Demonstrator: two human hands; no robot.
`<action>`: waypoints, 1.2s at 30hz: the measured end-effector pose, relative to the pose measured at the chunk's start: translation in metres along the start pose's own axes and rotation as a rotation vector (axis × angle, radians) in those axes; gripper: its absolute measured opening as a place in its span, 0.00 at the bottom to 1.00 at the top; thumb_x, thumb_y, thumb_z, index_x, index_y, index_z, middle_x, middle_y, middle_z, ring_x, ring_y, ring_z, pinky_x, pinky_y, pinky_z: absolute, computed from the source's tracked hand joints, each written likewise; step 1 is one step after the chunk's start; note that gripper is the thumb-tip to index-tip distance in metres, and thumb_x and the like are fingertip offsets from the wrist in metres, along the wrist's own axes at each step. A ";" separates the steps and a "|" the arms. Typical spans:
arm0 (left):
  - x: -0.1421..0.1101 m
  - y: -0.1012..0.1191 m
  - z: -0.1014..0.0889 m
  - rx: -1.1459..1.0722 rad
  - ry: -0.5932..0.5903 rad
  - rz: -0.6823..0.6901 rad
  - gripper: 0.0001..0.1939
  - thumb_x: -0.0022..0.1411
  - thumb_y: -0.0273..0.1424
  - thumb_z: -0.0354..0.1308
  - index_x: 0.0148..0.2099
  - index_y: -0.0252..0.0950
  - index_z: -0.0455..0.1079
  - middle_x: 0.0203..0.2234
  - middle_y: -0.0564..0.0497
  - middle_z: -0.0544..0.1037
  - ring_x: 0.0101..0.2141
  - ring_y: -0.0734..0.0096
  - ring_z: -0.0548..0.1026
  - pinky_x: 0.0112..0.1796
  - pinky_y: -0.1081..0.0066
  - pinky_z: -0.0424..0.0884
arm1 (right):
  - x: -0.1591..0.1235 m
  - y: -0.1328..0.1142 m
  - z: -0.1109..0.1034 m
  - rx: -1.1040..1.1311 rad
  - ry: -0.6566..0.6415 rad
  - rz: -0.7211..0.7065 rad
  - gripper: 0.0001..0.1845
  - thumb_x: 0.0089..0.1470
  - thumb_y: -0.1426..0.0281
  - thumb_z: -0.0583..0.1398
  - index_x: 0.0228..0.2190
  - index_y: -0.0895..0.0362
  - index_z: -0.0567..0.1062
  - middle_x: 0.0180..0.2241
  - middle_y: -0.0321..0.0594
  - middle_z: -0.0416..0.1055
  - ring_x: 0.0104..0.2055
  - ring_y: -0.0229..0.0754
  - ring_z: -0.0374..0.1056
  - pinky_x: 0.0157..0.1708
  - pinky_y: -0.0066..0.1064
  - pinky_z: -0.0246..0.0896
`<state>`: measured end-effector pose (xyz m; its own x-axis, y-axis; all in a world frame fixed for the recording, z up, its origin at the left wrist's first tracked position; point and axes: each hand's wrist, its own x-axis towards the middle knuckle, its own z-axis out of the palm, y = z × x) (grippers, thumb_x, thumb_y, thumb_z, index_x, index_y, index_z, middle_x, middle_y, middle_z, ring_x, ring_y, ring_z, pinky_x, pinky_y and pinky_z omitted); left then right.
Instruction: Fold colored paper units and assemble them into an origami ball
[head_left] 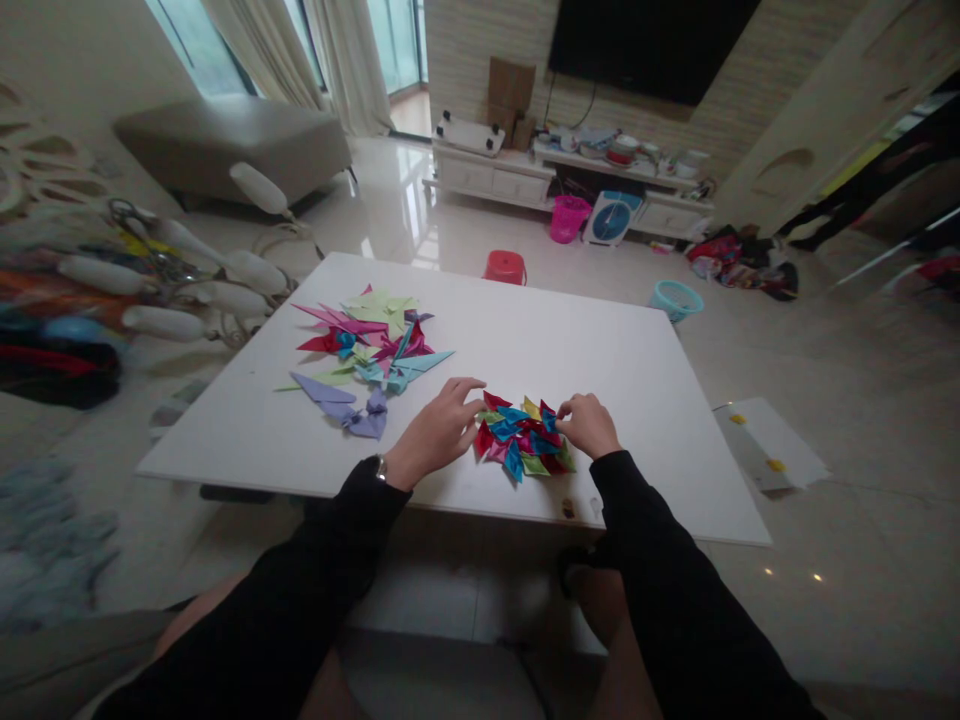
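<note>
A cluster of small folded paper pieces (pixel 517 440) in red, blue, green, yellow and pink lies on the white table (pixel 622 380) near its front edge. My left hand (pixel 442 430) is at the cluster's left side, its fingers loosely bent and apart, with nothing visible in them. At the right edge, my right hand (pixel 589 425) has its fingertips closed at a blue folded paper piece (pixel 550 421). To the left lies a looser heap of larger folded paper shapes (pixel 382 340) in pink, pale green, teal, red and purple.
Beyond the table stand a red stool (pixel 505 267) and a light-blue basin (pixel 676 299). A chandelier (pixel 217 270) with white lamps lies to the left. A white board (pixel 772 450) is at the right. A low cabinet (pixel 495 180) lines the far wall.
</note>
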<state>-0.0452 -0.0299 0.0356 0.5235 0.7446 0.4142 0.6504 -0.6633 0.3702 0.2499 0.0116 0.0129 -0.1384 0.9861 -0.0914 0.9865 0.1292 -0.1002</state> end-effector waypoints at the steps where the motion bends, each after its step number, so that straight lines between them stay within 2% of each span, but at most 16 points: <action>1: 0.000 0.000 -0.001 -0.001 -0.001 -0.003 0.12 0.64 0.21 0.53 0.47 0.35 0.72 0.56 0.40 0.68 0.60 0.52 0.65 0.58 0.51 0.71 | -0.001 -0.002 0.001 -0.015 -0.014 0.001 0.08 0.54 0.70 0.62 0.32 0.55 0.83 0.38 0.47 0.76 0.46 0.52 0.66 0.42 0.38 0.61; 8: 0.000 0.000 -0.003 -0.004 -0.015 -0.016 0.11 0.65 0.22 0.53 0.47 0.36 0.72 0.57 0.40 0.68 0.59 0.53 0.66 0.58 0.52 0.70 | -0.001 -0.010 0.007 -0.010 -0.044 0.000 0.08 0.54 0.68 0.62 0.31 0.54 0.83 0.37 0.44 0.77 0.44 0.48 0.68 0.40 0.34 0.61; 16: 0.001 0.000 -0.004 -0.010 -0.040 -0.021 0.11 0.65 0.22 0.53 0.47 0.36 0.72 0.56 0.41 0.69 0.56 0.54 0.69 0.56 0.53 0.72 | -0.001 0.000 -0.003 0.030 -0.010 0.047 0.13 0.59 0.63 0.60 0.36 0.55 0.83 0.39 0.47 0.79 0.45 0.50 0.71 0.42 0.36 0.63; 19: 0.001 0.001 -0.003 -0.006 -0.050 -0.018 0.11 0.65 0.22 0.53 0.47 0.36 0.72 0.55 0.41 0.69 0.56 0.54 0.69 0.56 0.54 0.72 | 0.001 0.009 0.001 0.063 -0.093 0.075 0.15 0.60 0.63 0.58 0.38 0.56 0.82 0.41 0.48 0.80 0.44 0.50 0.73 0.42 0.36 0.64; 24: 0.000 0.001 -0.002 -0.015 -0.057 -0.031 0.12 0.65 0.22 0.53 0.48 0.37 0.72 0.54 0.41 0.69 0.55 0.56 0.70 0.55 0.55 0.72 | 0.002 0.022 0.022 0.142 -0.246 0.160 0.23 0.64 0.65 0.53 0.54 0.64 0.73 0.50 0.59 0.77 0.50 0.52 0.73 0.47 0.38 0.65; 26: -0.001 0.000 -0.001 -0.014 -0.080 -0.063 0.11 0.65 0.23 0.53 0.48 0.37 0.72 0.52 0.42 0.70 0.53 0.57 0.71 0.53 0.57 0.73 | 0.000 0.024 0.029 0.197 -0.337 0.195 0.26 0.67 0.62 0.51 0.57 0.65 0.70 0.49 0.60 0.77 0.47 0.51 0.75 0.43 0.38 0.67; 28: -0.001 -0.001 0.000 -0.010 -0.124 -0.118 0.11 0.64 0.23 0.53 0.46 0.38 0.72 0.49 0.44 0.72 0.50 0.59 0.73 0.50 0.59 0.75 | -0.002 0.025 0.033 0.223 -0.400 0.204 0.26 0.67 0.59 0.50 0.57 0.63 0.70 0.46 0.58 0.78 0.42 0.50 0.77 0.40 0.37 0.68; 30: -0.002 -0.003 0.001 0.005 -0.170 -0.182 0.11 0.63 0.22 0.53 0.44 0.38 0.72 0.46 0.45 0.73 0.46 0.60 0.74 0.46 0.62 0.75 | -0.004 0.026 0.034 0.203 -0.393 0.190 0.25 0.65 0.59 0.52 0.56 0.63 0.70 0.47 0.58 0.78 0.44 0.51 0.76 0.41 0.38 0.68; 33: -0.005 -0.006 0.005 0.035 -0.257 -0.264 0.10 0.62 0.22 0.53 0.42 0.38 0.72 0.42 0.45 0.75 0.42 0.60 0.76 0.42 0.63 0.74 | -0.004 0.027 0.029 0.126 -0.272 0.141 0.24 0.63 0.63 0.55 0.56 0.64 0.71 0.53 0.61 0.74 0.53 0.55 0.72 0.49 0.39 0.65; 36: -0.011 -0.008 0.012 0.032 -0.403 -0.298 0.09 0.61 0.23 0.55 0.41 0.38 0.73 0.39 0.46 0.77 0.40 0.59 0.77 0.41 0.63 0.74 | -0.005 0.027 0.021 0.096 -0.209 0.111 0.24 0.62 0.64 0.56 0.55 0.63 0.72 0.54 0.59 0.74 0.54 0.55 0.71 0.50 0.39 0.64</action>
<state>-0.0496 -0.0315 0.0181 0.4791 0.8755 -0.0622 0.8173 -0.4192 0.3954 0.2753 0.0083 -0.0102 -0.0544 0.9495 -0.3089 0.9853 0.0008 -0.1711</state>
